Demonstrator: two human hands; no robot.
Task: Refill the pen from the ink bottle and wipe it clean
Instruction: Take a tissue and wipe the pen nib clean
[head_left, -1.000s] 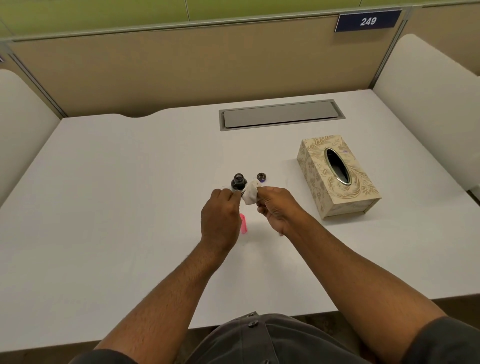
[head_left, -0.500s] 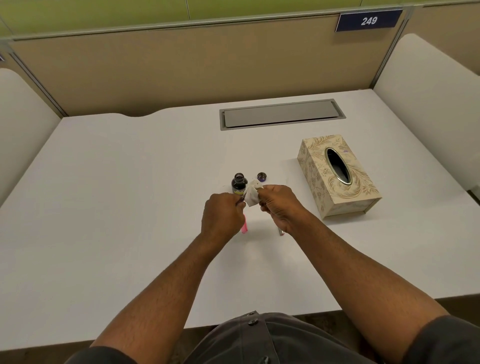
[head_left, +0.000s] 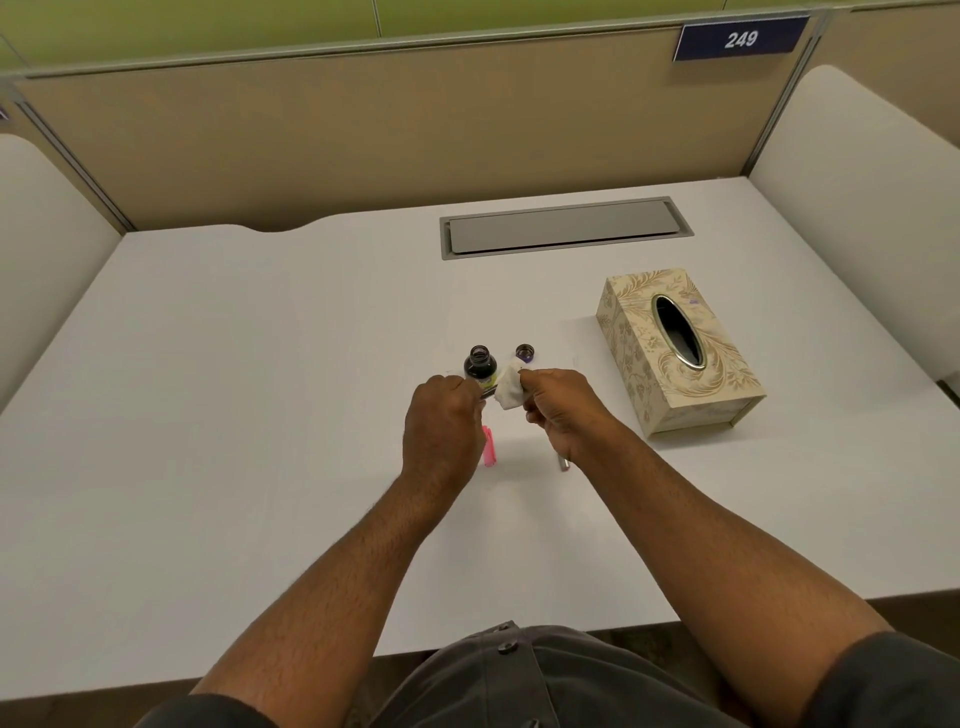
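Wiping beside an uncapped ink bottle (head_left: 479, 362) — a spill waiting.
The left hand (head_left: 441, 428) pinches the pen (head_left: 487, 394), the right hand (head_left: 558, 410) holds a tissue (head_left: 509, 391) at its tip; a nudge could tip the bottle onto the table (head_left: 260, 389).

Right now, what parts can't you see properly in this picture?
All from the head view:
- Pen: mostly hidden inside the left hand; only a dark tip shows.
- Tissue: partly covered by the right hand; too small to spot ink stains.
- Pink object: half behind the left hand.
- Small metallic piece: mostly under the right wrist.
- Ink bottle label: too small to read.
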